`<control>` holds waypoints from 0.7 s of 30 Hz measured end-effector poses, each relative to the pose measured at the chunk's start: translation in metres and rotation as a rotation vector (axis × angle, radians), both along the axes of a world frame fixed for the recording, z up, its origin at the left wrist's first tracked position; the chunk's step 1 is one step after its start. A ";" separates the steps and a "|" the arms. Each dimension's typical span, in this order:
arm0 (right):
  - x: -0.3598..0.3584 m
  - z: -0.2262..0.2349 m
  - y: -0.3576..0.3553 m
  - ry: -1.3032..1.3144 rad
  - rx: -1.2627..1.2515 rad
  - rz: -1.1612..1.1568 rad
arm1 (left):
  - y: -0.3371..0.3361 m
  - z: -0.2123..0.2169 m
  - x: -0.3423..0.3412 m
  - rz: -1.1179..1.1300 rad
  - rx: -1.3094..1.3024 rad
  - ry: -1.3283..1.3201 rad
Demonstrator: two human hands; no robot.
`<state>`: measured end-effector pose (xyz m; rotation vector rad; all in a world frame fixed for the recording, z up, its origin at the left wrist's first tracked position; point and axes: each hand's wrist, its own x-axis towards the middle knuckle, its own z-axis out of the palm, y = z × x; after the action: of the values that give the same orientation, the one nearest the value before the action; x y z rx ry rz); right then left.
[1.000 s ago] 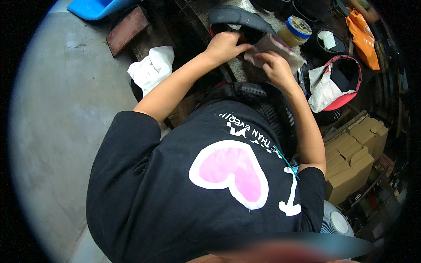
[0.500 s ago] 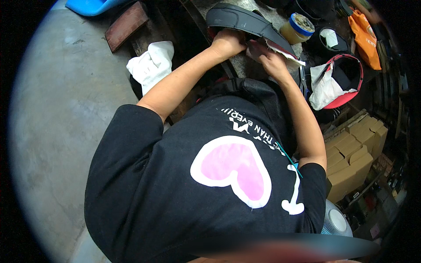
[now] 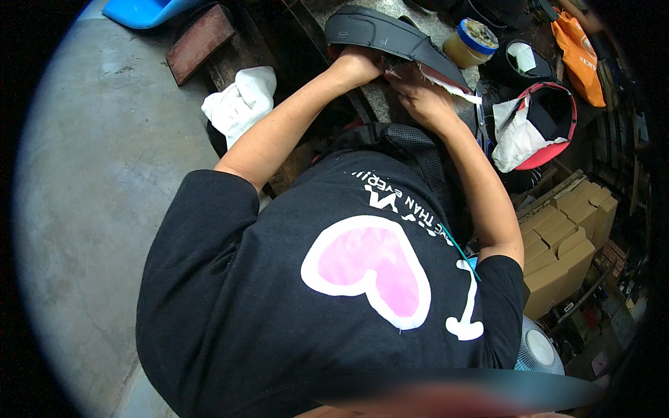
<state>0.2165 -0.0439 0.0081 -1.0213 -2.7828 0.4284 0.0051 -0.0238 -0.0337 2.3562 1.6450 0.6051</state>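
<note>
A dark grey-black shoe upper (image 3: 390, 36) with seams along its curved side lies at the top middle. Reddish lining and a frayed white edge show along its near right part. My left hand (image 3: 357, 66) is closed on its near left edge, with the fingertips hidden beneath it. My right hand (image 3: 426, 103) has its fingers bent and pressed at the lining and frayed edge, gripping there. The two hands are close together, and what lies between their fingertips is dark and hard to make out.
Beyond the right hand stand a jar (image 3: 470, 43) with a blue rim and a red-edged, white-lined piece (image 3: 533, 129). Scissors (image 3: 481, 120) lie beside it. Further right are an orange bag (image 3: 580, 59) and cardboard boxes (image 3: 568, 240). A white cloth (image 3: 242, 104) hangs near my left forearm.
My right hand has shifted slightly left and down, toward my left hand. The shoe upper has tilted a little, showing more of its side.
</note>
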 end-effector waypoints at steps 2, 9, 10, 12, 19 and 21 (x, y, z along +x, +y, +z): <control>0.003 0.004 0.002 -0.059 -0.115 -0.020 | -0.002 0.000 0.000 0.002 0.111 -0.059; 0.002 -0.010 0.002 -0.001 0.041 -0.083 | -0.004 0.003 0.001 0.012 -0.135 -0.071; 0.002 -0.012 0.000 -0.057 0.165 -0.048 | -0.004 0.004 0.001 0.004 -0.139 -0.076; 0.007 -0.012 -0.002 -0.049 0.086 0.010 | -0.005 0.007 0.003 0.004 -0.158 -0.114; 0.012 0.027 -0.004 -0.108 -0.025 0.044 | -0.013 0.017 -0.001 -0.010 -0.276 -0.146; 0.015 0.048 -0.007 0.101 0.083 0.073 | -0.010 0.017 -0.004 -0.004 -0.336 -0.216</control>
<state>0.2312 -0.0512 0.0561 -0.8580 -2.7294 0.3595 0.0008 -0.0338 -0.0171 1.9820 1.5124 0.5152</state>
